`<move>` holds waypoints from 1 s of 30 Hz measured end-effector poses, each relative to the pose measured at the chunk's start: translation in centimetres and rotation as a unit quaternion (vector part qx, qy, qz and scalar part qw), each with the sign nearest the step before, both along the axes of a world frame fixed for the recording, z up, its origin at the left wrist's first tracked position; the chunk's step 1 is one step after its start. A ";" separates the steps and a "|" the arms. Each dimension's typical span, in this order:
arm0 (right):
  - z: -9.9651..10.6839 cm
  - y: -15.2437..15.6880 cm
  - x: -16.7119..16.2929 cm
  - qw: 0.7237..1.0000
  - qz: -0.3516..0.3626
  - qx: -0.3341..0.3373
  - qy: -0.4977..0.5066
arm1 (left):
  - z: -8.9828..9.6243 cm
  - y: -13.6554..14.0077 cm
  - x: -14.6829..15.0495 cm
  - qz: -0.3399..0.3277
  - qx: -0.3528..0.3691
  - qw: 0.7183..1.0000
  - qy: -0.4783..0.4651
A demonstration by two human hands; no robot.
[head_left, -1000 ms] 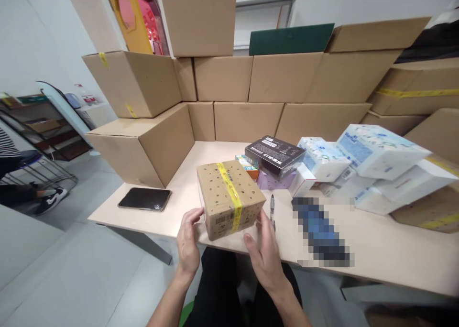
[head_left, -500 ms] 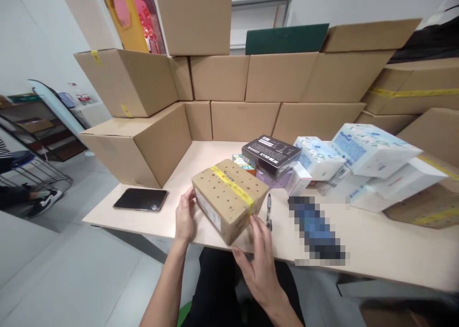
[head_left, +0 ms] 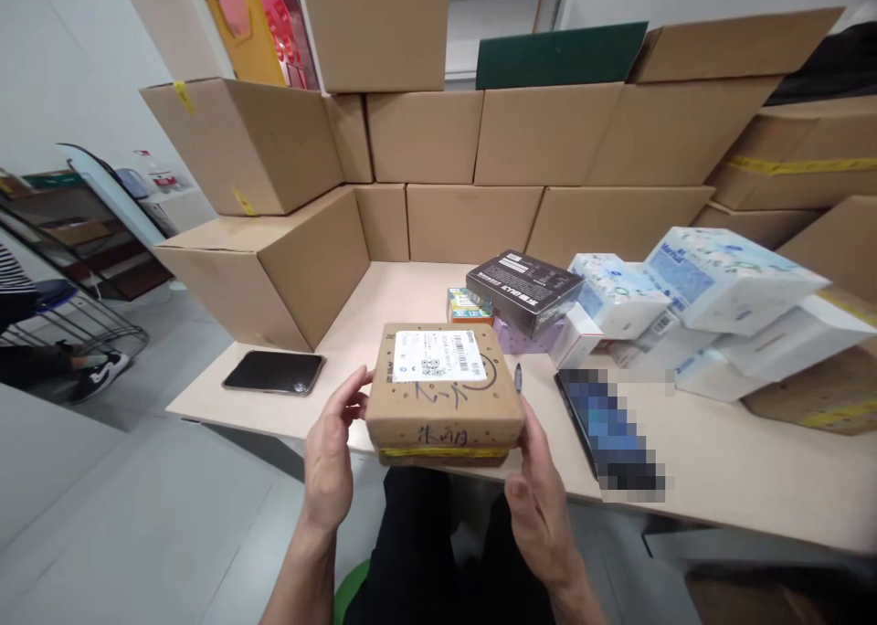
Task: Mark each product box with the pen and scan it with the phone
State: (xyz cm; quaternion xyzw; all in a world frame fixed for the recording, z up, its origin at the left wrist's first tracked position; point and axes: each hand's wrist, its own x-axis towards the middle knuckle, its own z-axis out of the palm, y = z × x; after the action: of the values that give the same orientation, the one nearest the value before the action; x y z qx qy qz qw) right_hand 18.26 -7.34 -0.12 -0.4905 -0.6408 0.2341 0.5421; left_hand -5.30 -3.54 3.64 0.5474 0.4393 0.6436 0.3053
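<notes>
From the head view, 1 brown, boxy cardboard parcel (head_left: 445, 401), its contents hidden, sits between 2 bare hands at the pale tabletop's (head_left: 404, 301) near edge, the left hand (head_left: 330, 465) and right hand (head_left: 544, 506) clasping opposite sides. 1 black, rectangular smartphone (head_left: 274, 372) lies left; 1 flat black carton (head_left: 524, 287) rests beyond, to the right.

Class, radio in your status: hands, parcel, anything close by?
Left hand at parcel's left side, right hand at its right. White label facing up. Pen close on the right, partly hidden.
</notes>
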 end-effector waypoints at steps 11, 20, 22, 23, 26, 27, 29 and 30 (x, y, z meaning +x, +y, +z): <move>-2.9 0.4 -0.4 0.997 -0.063 -0.033 -0.028 | -1.1 0.3 0.8 0.042 0.044 0.989 0.134; -4.2 0.8 -0.9 0.992 -0.113 0.009 -0.061 | -1.5 0.6 1.2 0.060 0.052 0.990 0.120; -4.2 0.8 -0.9 0.991 -0.115 0.013 -0.065 | -1.6 0.7 1.3 0.062 0.050 0.990 0.119; -4.1 0.8 -0.9 0.991 -0.116 0.014 -0.066 | -1.6 0.7 1.4 0.064 0.050 0.990 0.119; -4.1 0.9 -0.9 0.991 -0.115 0.015 -0.070 | -1.7 0.6 1.4 0.072 0.051 0.988 0.123; -4.0 1.0 -0.9 0.991 -0.115 0.016 -0.072 | -1.7 0.6 1.5 0.075 0.051 0.988 0.124; -4.0 1.0 -0.9 0.990 -0.116 0.017 -0.077 | -1.9 0.5 1.5 0.081 0.047 0.988 0.126; -4.0 1.0 -0.9 0.989 -0.119 0.020 -0.081 | -2.0 0.5 1.5 0.083 0.044 0.988 0.127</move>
State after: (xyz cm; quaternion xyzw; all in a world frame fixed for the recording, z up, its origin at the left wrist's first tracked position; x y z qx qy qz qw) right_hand 17.36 -6.39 -4.16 -0.5694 -0.6243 0.1150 0.5223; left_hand -3.80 -3.02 1.68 0.5989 0.4898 0.6107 0.1686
